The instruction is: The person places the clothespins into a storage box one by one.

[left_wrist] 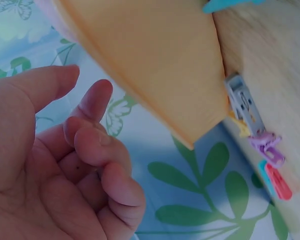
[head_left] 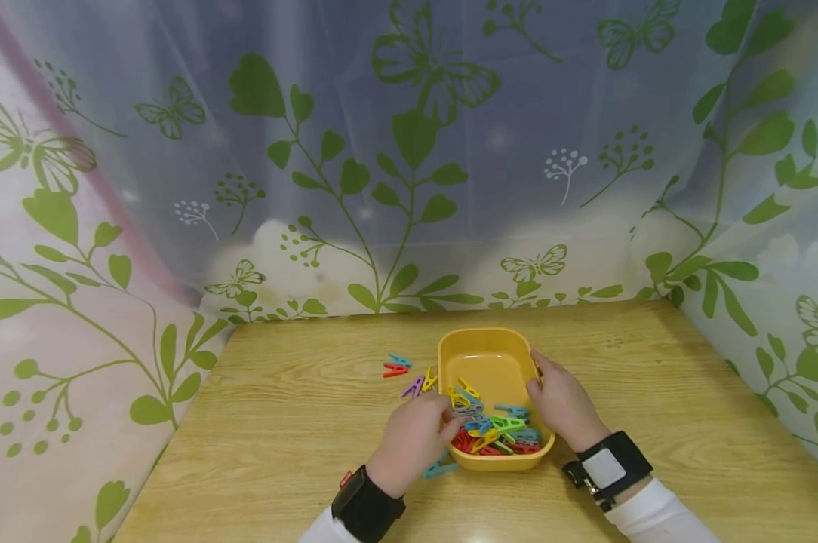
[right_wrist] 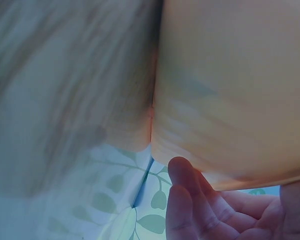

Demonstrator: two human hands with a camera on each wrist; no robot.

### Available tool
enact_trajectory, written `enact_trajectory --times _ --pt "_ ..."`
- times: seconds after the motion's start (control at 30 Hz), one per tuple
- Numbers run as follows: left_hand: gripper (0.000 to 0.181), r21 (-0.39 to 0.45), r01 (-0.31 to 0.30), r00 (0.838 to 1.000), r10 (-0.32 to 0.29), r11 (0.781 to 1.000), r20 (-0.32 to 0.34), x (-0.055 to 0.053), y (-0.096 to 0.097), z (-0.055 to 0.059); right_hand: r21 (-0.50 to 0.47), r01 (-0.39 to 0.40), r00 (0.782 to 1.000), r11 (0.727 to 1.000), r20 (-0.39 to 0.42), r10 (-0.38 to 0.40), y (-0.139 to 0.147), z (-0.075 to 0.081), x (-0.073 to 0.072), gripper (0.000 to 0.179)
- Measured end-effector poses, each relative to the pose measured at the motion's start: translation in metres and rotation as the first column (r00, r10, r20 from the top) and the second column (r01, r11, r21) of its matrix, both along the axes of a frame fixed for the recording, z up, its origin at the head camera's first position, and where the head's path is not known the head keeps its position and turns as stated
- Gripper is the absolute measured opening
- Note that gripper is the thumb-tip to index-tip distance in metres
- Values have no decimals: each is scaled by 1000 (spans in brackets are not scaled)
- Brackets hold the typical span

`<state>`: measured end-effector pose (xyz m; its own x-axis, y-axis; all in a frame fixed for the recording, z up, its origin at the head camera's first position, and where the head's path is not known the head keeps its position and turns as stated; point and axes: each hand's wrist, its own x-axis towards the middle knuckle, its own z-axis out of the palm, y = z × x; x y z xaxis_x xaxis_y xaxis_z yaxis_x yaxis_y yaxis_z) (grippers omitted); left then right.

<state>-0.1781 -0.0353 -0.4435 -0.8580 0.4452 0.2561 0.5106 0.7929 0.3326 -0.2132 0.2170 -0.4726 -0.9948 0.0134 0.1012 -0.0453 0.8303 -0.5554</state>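
Note:
A yellow plastic tray (head_left: 497,461) stands on the table, with a heap of colored clothespins (head_left: 493,431) in its near half. My right hand (head_left: 567,398) grips the tray's right wall; in the right wrist view its fingers (right_wrist: 182,172) lie against the outer side and the thumb is at the rim. At the left rim is my left hand (head_left: 412,434). The left wrist view shows its fingers loosely bent, thumb and forefinger apart, nothing between them. Left of the tray lie a purple clothespin (head_left: 413,386), a red one (head_left: 395,369) and a gray one (left_wrist: 246,105).
A teal clothespin (head_left: 440,469) lies on the table by the tray's near left corner. The wooden table (head_left: 280,422) ends at a patterned curtain (head_left: 327,188) behind, and more curtain hangs at both sides. Both wrists wear black straps.

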Motion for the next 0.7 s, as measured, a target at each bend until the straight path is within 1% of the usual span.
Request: enact_trajectory --times 0.07,0.23,0.37,0.53,0.6,0.7 --pt "27 -7 -1 1000 1 1000 -1 1 -3 3 1 0 1000 1000 -4 0 0 0 0 56" --pt "31 -39 -17 999 18 999 48 5 -13 11 6 -2 1000 1000 -8 2 1 -1 -1 56" --pt "32 -108 -12 997 20 994 72 9 -20 15 8 -5 1000 1000 -7 5 1 -1 -1 56" --pt "29 -195 -17 994 37 981 102 13 -25 13 3 -4 1000 1000 -4 4 0 -1 -1 56" --pt "27 -207 -12 993 37 978 116 13 -26 11 4 -5 1000 1000 -8 5 0 -1 -1 56" --pt "22 -218 6 993 20 976 117 14 -27 8 9 -6 1000 1000 -18 6 0 0 0 56"
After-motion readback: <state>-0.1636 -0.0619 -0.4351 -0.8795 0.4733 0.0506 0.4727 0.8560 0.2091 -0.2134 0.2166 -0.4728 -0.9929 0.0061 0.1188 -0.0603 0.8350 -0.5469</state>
